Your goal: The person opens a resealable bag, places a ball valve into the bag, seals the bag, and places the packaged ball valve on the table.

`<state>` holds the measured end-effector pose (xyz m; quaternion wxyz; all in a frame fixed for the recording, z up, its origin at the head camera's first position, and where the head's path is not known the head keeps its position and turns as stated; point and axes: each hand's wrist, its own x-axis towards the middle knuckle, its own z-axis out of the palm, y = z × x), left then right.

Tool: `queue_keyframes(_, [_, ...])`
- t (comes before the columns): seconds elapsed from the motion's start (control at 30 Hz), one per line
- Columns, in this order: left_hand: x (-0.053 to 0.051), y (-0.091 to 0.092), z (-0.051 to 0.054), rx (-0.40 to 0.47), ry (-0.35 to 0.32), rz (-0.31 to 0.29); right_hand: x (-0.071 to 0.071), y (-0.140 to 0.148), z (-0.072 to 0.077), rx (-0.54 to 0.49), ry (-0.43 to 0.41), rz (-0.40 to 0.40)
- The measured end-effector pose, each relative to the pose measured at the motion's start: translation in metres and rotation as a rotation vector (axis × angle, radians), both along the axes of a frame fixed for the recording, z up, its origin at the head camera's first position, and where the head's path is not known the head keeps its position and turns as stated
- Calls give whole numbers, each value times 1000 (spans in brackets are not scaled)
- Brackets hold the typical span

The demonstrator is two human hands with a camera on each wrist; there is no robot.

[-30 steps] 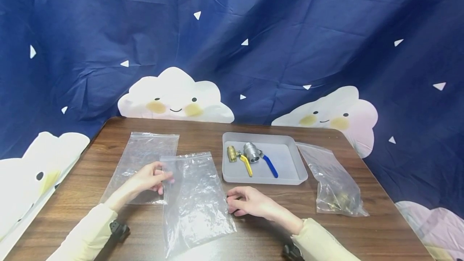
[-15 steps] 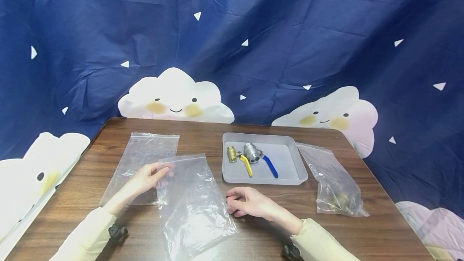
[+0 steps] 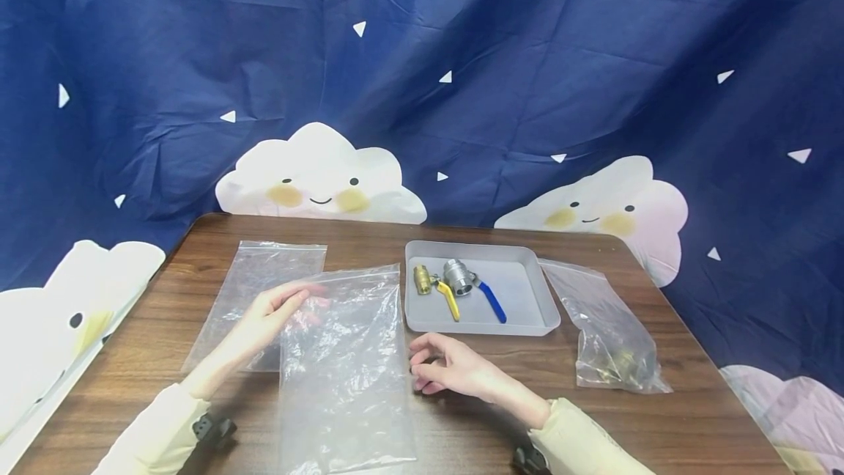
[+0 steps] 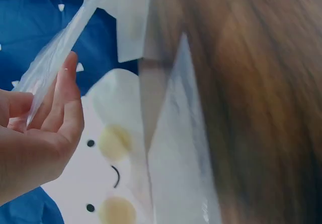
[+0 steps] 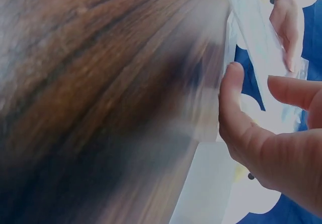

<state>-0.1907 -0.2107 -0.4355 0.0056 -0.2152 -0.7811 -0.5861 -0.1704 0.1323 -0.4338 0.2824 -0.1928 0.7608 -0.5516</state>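
Observation:
A clear zip-lock bag (image 3: 346, 372) hangs from my left hand (image 3: 277, 314), which pinches its upper left corner between thumb and fingers. In the left wrist view that left hand (image 4: 45, 128) shows the bag's film (image 4: 55, 58) between thumb and fingertips. My right hand (image 3: 451, 369) is just beside the bag's right edge. Its fingers are loosely bent and hold nothing; the right wrist view shows a gap between thumb and fingers of the right hand (image 5: 266, 138). Behind the left hand, a second flat zip-lock bag (image 3: 224, 314) lies on the table.
A translucent tray (image 3: 527, 306) holds a brass ball valve (image 3: 423, 280) with a yellow handle and a silver ball valve (image 3: 458, 277) with a blue handle. Right of it lies a zip-lock bag (image 3: 593, 306) with brass-coloured parts inside. The wooden table (image 3: 699, 416) meets a blue curtain behind.
My left hand has risen slightly away from me, and the held bag's zip edge has lifted and moved a little rightward. The right hand has barely moved.

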Motion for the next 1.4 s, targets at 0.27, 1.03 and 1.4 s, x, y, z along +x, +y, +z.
queue_keyframes(0.27, [1, 16, 14, -22, 49, 10, 2, 3, 0, 2, 76, -40])
queue_keyframes(1.03, [9, 55, 28, 114, 126, -105, -2, 33, 3, 150, 479, -139])
queue_keyframes(1.4, [12, 66, 26, 3, 138, -35, -7, 43, 46, 110, 722, -206])
